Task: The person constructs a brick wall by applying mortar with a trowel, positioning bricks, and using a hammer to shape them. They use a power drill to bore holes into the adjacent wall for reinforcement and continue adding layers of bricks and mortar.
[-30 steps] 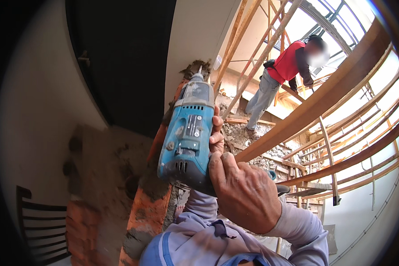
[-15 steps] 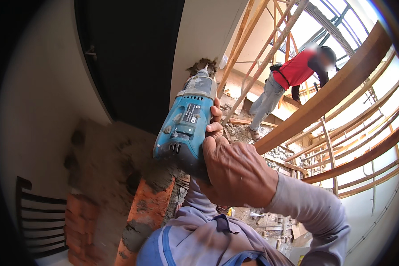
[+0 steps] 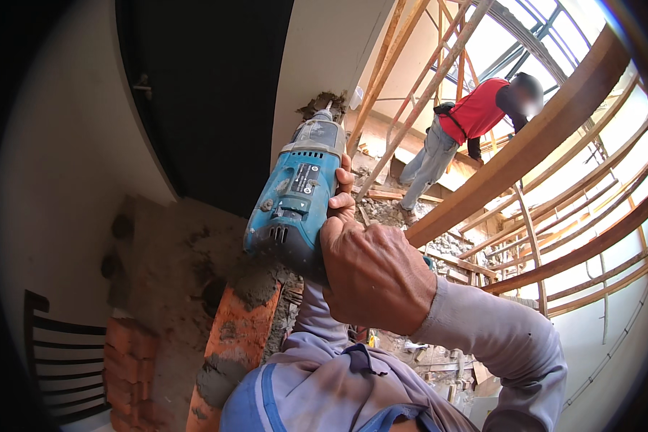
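Note:
A teal and black rotary hammer drill (image 3: 299, 191) points away from me, up toward a broken-out patch (image 3: 324, 104) at the edge of the pale wall. Its bit (image 3: 329, 106) overlaps that rough patch; how deep the tip goes I cannot tell. My right hand (image 3: 381, 277) is closed around the rear of the tool, where the grip is mostly hidden by my knuckles. From underneath, my left hand (image 3: 343, 189) wraps the drill body, only its fingertips showing along the right side. The left sleeve passes below the tool.
A dark door (image 3: 201, 108) stands left of the drill. Orange bricks (image 3: 129, 374) are stacked lower left, beside a mortar-smeared orange beam (image 3: 237, 331). Timber framing (image 3: 533, 147) crosses the right side. Beyond it, a person in a red top (image 3: 475, 111) bends over rubble.
The drill and both hands appear slightly farther left and up, along with a small shift of the whole view. My grip on the tool stays the same.

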A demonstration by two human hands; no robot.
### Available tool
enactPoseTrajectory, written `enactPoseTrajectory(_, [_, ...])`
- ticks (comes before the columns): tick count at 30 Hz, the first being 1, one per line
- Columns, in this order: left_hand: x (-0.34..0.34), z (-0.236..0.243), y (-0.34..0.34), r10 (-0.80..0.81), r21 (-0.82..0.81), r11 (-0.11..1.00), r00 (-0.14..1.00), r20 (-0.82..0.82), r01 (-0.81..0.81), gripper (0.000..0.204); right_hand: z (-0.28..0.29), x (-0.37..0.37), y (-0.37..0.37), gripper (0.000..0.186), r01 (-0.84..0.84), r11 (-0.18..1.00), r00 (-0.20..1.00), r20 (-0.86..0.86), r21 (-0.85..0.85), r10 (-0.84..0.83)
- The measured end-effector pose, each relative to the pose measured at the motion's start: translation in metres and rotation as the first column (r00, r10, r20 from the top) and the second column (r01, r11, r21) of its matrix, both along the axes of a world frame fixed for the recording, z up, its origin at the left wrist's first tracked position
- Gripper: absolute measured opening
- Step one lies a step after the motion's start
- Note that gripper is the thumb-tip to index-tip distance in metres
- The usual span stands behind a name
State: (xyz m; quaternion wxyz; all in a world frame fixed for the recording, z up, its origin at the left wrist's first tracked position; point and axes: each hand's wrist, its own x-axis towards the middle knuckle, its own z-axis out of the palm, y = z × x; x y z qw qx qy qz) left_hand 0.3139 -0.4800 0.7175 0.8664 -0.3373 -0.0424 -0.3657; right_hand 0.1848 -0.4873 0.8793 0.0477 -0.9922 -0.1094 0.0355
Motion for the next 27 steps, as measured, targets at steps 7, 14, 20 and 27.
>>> enactPoseTrajectory(7, [0.001, -0.012, -0.010, -0.041, -0.188, 0.980, 0.989, 0.140, 0.067, 0.099, -0.008, -0.004, -0.008, 0.021, -0.025, 1.000, 0.988, 0.155, 0.005, 0.024])
enactPoseTrajectory(14, [-0.003, -0.004, -0.006, -0.043, 0.042, 0.998, 0.999, 0.020, 0.042, 0.087, 0.001, -0.005, -0.013, 0.025, 0.028, 0.999, 0.998, 0.059, -0.016, -0.027])
enactPoseTrajectory(20, [0.004, -0.017, -0.012, -0.074, -0.165, 0.980, 0.969, 0.236, 0.115, 0.105, 0.012, 0.002, -0.017, 0.034, 0.018, 1.000, 0.996, -0.087, 0.002, -0.017])
enactPoseTrajectory(27, [0.016, -0.019, -0.006, -0.062, -0.113, 0.987, 0.920, 0.387, 0.115, 0.105, -0.001, 0.000, -0.031, 0.037, 0.056, 0.975, 0.996, -0.074, 0.217, -0.041])
